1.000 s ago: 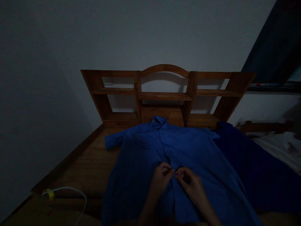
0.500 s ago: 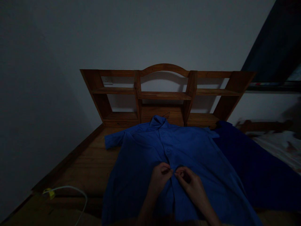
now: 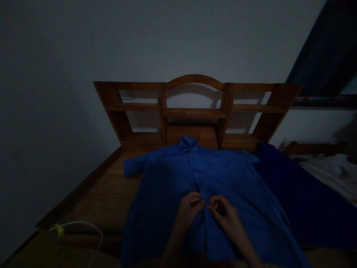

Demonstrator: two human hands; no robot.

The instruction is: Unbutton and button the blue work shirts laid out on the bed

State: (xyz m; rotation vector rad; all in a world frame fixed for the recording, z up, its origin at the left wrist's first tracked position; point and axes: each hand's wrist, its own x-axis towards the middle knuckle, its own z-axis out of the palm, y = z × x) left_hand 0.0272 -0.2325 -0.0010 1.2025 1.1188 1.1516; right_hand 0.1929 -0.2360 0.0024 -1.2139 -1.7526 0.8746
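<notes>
A blue short-sleeved shirt [image 3: 167, 178] lies spread front up, its collar pointing away from me and its button strip running down the middle. Buttons show on the strip above my hands. My left hand [image 3: 189, 208] pinches the cloth at the strip's left edge, thumb against fingers. Just beside it, my right hand [image 3: 223, 212] pinches the strip from the right. The fingertips of both hands nearly meet, and whatever small part lies between them is hidden.
The shirt rests on a wooden desk [image 3: 111, 186] with a wooden shelf unit [image 3: 195, 112] at its back. Dark blue cloth [image 3: 301, 201] lies to the right. A white cable [image 3: 83, 222] with a yellow piece [image 3: 60, 230] is at the lower left. The room is dim.
Both hands stay at the same spot on the strip. The right fingers have shifted slightly up; the shirt lies almost unchanged.
</notes>
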